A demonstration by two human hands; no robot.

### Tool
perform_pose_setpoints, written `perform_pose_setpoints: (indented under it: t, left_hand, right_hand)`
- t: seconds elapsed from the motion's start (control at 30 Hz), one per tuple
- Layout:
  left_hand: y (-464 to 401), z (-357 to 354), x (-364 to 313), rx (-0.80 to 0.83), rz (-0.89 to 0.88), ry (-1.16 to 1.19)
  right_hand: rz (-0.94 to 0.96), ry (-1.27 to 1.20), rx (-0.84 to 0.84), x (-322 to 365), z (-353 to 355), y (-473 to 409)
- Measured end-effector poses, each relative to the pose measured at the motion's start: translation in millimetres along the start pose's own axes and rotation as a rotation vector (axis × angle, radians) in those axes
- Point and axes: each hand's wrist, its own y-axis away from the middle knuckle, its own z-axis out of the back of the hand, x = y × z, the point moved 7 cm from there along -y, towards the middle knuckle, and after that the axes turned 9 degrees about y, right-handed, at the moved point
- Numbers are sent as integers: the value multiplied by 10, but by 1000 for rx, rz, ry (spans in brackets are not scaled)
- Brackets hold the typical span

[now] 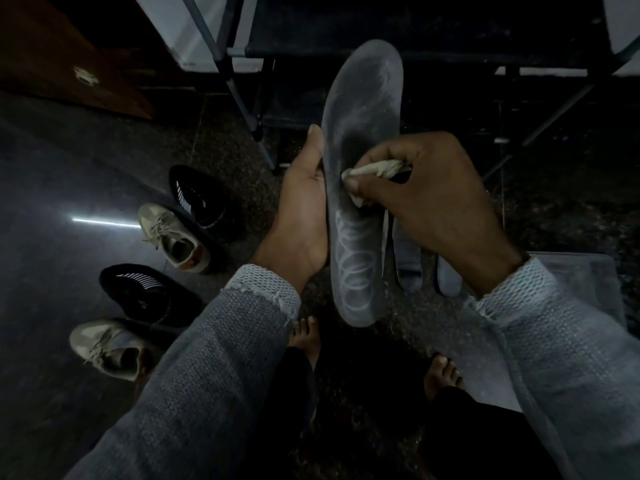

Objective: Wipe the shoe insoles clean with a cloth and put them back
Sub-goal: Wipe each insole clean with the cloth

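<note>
A long grey insole (360, 109) with pale ring marks near its heel stands almost upright in the middle of the view. My left hand (304, 206) grips its left edge, thumb up along the side. My right hand (426, 199) is closed on a crumpled pale cloth (377, 169) and presses it against the insole's middle. Two more grey insoles (410, 265) lie on the floor under my right wrist, partly hidden. Two black shoes (199, 202) and two beige sneakers (173, 237) stand on the floor at left.
A dark metal-framed rack (242, 98) stands behind the insole. A brown wooden cabinet (69, 64) is at the upper left. My bare feet (308, 337) rest on the dark speckled floor below the hands. A pale mat (595, 282) lies at right.
</note>
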Motion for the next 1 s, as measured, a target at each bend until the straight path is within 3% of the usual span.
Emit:
perform_pose_setpoints:
  t: [0.13,0.4,0.47,0.6,0.67,0.87,1.0]
  left_hand:
    - [15,-4,-56,-3,-32,6]
    - [22,-22,28,-6,6,-8]
    - [22,-22,24,-11,4,-11]
    - [33,-3,-24,-22,-7,-49]
    - [35,-9,-16,-19,-4,-43]
    - [36,-40,84,13,59,-14]
    - [18,-44,63,10,39,-15]
  right_hand:
    - [53,-3,251,102,-114,48]
    - [-8,-37,-122,-26,52,4]
    - [0,-32,-77,-3,40,1]
    - [6,-79,200,75,-116,28]
    - [8,-82,161,63,-115,24]
    - [9,-5,-171,-16,49,-11]
    - [44,26,-61,44,19,-16]
